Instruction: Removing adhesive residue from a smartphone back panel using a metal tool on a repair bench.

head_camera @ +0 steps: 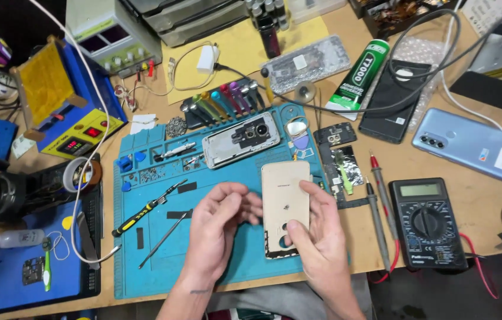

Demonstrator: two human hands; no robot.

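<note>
Right hand [316,234] wrapped around the lower end of a cream-coloured plastic phone back cover [285,201], held over the blue silicone repair mat [144,278]; left hand [218,222] loosely curled just beside its left edge, gripping nothing visible. Mid-inspection of the removed cover, by the look of it. Next move likely calling for a steady two-handed hold, well clear of the opened silver phone chassis [240,139] further back.

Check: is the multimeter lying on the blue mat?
No, the multimeter lies on the bare wooden table, right of the blue mat.
</note>
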